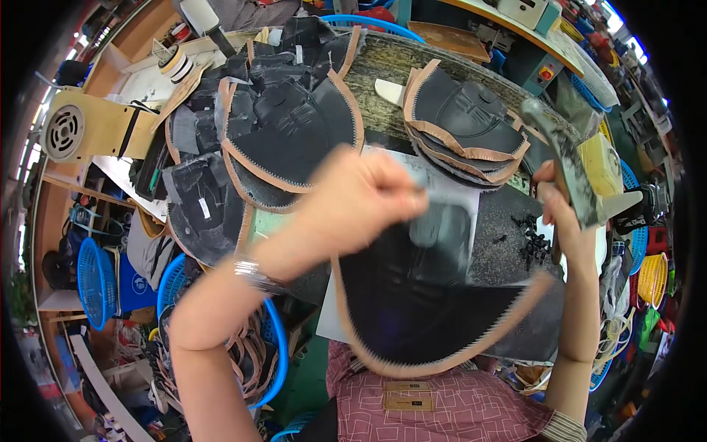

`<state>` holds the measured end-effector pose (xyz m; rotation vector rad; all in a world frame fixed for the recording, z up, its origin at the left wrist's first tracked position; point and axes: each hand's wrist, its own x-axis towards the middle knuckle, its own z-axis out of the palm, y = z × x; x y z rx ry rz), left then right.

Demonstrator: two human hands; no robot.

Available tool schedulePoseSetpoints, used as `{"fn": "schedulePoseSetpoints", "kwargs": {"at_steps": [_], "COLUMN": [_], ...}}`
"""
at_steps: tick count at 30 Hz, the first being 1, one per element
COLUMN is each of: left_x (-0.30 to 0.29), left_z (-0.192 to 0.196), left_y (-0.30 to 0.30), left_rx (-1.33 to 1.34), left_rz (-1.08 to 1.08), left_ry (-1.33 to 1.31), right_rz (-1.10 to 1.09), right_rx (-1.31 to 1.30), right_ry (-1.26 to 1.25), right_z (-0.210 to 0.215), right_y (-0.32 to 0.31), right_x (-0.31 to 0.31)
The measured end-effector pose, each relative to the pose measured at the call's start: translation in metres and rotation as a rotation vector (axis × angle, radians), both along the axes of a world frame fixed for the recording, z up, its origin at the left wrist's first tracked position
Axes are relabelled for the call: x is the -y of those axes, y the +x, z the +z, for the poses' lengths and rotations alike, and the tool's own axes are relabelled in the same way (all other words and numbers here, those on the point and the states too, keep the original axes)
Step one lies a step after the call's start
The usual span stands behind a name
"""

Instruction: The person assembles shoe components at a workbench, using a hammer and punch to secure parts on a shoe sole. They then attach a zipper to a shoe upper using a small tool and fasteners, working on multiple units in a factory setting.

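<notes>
Matt black leather piece [423, 302], tan serrated edging.

Tan rectangular label [407, 395] on checked shirt [456, 409].

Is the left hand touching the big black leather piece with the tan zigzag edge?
Touching. The head view shows the left hand closed over the top edge of the black leather piece with the tan zigzag edge, lifting it above the table, though the grip is motion-blurred.

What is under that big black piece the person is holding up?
Under the black leather piece, pinched by the left hand, the dark work mat and a checked shirt show at its edges. Whatever lies directly beneath it is covered.
</notes>
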<state>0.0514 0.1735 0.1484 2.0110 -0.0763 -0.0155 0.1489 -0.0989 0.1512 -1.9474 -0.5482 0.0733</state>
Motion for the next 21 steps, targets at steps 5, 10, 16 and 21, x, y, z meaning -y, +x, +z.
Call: {"fn": "schedulePoseSetpoints", "kwargs": {"at_steps": [5, 10, 16, 21], "left_x": [0.02, 0.012, 0.022, 0.022], "left_z": [-0.086, -0.062, -0.097, -0.105], "left_y": [-0.019, -0.035, -0.024, -0.018], "left_rx": [0.557, -0.246, -0.155, -0.155], "left_rz": [0.259, 0.293, 0.249, 0.283], "left_ry": [0.454, -0.328, -0.381, -0.393], "right_rz": [0.356, 0.516, 0.563, 0.565], "right_rx": [0.075, 0.156, 0.226, 0.19], "right_ry": [-0.25, -0.392, -0.495, -0.542], "right_z": [-0.014, -0.045, -0.058, -0.052], "right_y": [-0.028, -0.056, -0.058, -0.057], "right_x": [0.015, 0.006, -0.007, -0.011]}}
